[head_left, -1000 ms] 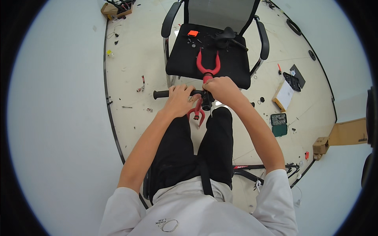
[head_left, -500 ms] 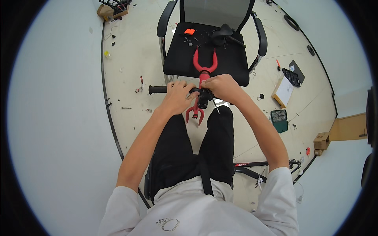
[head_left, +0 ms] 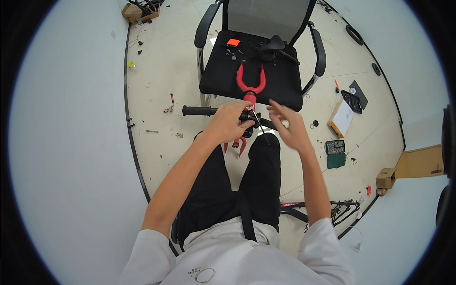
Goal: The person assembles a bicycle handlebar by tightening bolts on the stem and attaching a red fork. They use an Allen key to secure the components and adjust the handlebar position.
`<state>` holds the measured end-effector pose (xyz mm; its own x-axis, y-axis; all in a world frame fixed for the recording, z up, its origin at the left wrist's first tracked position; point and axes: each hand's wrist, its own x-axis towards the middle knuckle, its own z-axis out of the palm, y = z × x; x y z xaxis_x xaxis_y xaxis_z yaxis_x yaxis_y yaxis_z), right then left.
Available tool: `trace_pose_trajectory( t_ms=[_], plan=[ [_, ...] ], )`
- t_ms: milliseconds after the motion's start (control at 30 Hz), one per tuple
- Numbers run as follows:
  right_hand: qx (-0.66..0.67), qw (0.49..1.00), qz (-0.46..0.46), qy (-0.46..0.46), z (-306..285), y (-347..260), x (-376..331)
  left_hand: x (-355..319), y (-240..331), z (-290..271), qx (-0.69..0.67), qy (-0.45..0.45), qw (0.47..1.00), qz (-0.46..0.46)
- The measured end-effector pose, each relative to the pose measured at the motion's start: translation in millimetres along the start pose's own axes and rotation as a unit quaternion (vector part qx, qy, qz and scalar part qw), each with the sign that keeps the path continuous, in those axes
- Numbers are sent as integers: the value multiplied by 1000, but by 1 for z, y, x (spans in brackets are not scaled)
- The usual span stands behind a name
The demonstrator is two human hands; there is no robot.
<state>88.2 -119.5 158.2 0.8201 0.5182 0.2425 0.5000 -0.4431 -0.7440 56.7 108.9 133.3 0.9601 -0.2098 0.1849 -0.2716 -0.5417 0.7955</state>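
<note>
A red bicycle fork [head_left: 251,88] lies with its prongs on the black chair seat and its stem end toward me. Crossing it is a black handlebar [head_left: 210,111], its grip out to the left. My left hand [head_left: 229,122] closes over the bar's middle beside the stem clamp, which its fingers partly hide. A thin metal hex key [head_left: 261,126] stands slanted at the clamp, its free end over my right knee. Just to the right of it, my right hand [head_left: 290,127] is off the key, fingers apart and slightly blurred, holding nothing. Below the bar shows another red forked part [head_left: 236,144].
The chair [head_left: 216,80] carries a black saddle [head_left: 273,46], an orange piece [head_left: 232,42] and small loose hardware. On the floor at right lie a green parts case [head_left: 336,160], a white-topped box [head_left: 341,118] and a black toolbox [head_left: 352,101]. A dark frame [head_left: 294,212] lies beside me.
My right hand has let go of the hex key and drawn back to the right, its fingers opening. The left hand stays on the handlebar. The whole view has shifted slightly.
</note>
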Motion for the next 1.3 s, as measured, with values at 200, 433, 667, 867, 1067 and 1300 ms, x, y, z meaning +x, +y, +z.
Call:
trace_pose_trajectory(
  t_ms=[200, 433, 667, 867, 1067, 1300],
  plan=[
    [-20, 997, 24, 67, 27, -10, -70, -3, -5, 13, 112, 10, 993, 48],
    [97, 991, 72, 50, 21, -3, -66, -3, -15, 15, 80, 33, 994, 66],
    [98, 989, 81, 73, 25, -2, -68, -3, -19, 18, 41, 32, 996, 68],
    [10, 977, 91, 190, 33, 8, -68, 1, -10, 20, 46, 12, 998, 42],
    [146, 959, 170, 174, 5, 45, -40, 0, -12, 13, 43, -9, 999, 14],
    [179, 958, 193, 114, -18, 68, 10, -1, -9, 11, 55, -13, 998, 4]
  ],
)
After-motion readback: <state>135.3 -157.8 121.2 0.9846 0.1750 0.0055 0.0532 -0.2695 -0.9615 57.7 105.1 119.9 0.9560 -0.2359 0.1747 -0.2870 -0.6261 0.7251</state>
